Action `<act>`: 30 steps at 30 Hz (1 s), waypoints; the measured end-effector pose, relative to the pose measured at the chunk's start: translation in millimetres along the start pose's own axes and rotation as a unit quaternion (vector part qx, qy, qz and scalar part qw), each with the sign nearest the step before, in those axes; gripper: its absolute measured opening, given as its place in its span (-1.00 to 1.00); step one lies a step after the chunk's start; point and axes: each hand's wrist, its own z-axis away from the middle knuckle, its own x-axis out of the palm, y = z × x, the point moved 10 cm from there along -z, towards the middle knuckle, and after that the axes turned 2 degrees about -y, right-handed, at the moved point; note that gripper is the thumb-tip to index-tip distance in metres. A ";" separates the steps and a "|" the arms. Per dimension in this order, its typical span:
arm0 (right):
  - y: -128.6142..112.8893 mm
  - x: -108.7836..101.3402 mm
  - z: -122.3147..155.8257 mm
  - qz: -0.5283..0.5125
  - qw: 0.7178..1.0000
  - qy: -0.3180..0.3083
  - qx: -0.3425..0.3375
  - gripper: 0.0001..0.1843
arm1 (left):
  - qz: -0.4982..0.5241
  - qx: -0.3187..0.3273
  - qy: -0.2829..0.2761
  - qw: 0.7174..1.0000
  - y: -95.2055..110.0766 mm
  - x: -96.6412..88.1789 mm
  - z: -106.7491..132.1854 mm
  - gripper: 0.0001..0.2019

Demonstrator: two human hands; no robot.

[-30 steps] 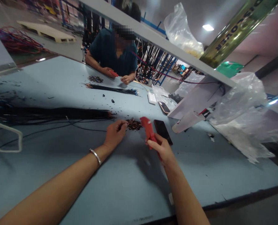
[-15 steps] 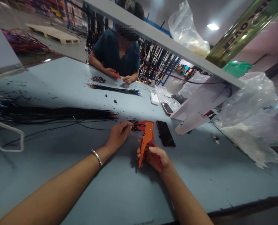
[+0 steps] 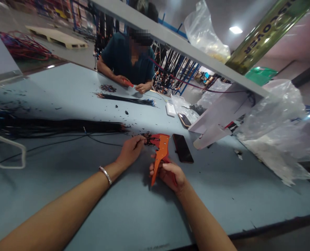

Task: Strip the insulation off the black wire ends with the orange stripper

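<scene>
My right hand (image 3: 170,174) is wrapped round the handles of an orange and red wire stripper (image 3: 162,148), its jaws turned to the left. In a pinch just left of those jaws, my left hand (image 3: 130,151) grips a thin black wire (image 3: 106,142) that trails off leftward over the table. The wire's tip is too small to make out. Beneath the jaws lies a small heap of dark insulation scraps (image 3: 147,138). A thick bundle of black wires (image 3: 66,127) stretches across the left of the table, its copper-coloured ends pointing toward my left hand.
A black phone (image 3: 183,148) lies right of the stripper, with a second phone (image 3: 184,120) and a white box (image 3: 171,109) behind it. Across the table, a person (image 3: 128,59) holds a red tool near a smaller wire bundle (image 3: 126,99). A grey shelf beam (image 3: 186,48) slants overhead.
The whole view has shifted slightly. Both hands keep nearly the same place, with the stripper still in my right hand and the wire in my left.
</scene>
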 end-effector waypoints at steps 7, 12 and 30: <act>0.3 0.6 0.6 0.003 1.000 0.002 0.004 -0.50 | 0.012 0.009 -0.012 1.000 0.9 4.1 0.6 -0.78; -1.4 4.5 0.1 -0.021 1.000 -0.013 0.001 -0.53 | 0.012 0.018 -0.010 1.000 2.4 3.8 1.9 -0.77; 1.7 4.7 0.3 -0.031 0.999 -0.027 0.002 -0.55 | 0.010 0.113 0.023 0.993 16.9 -2.7 6.9 -0.80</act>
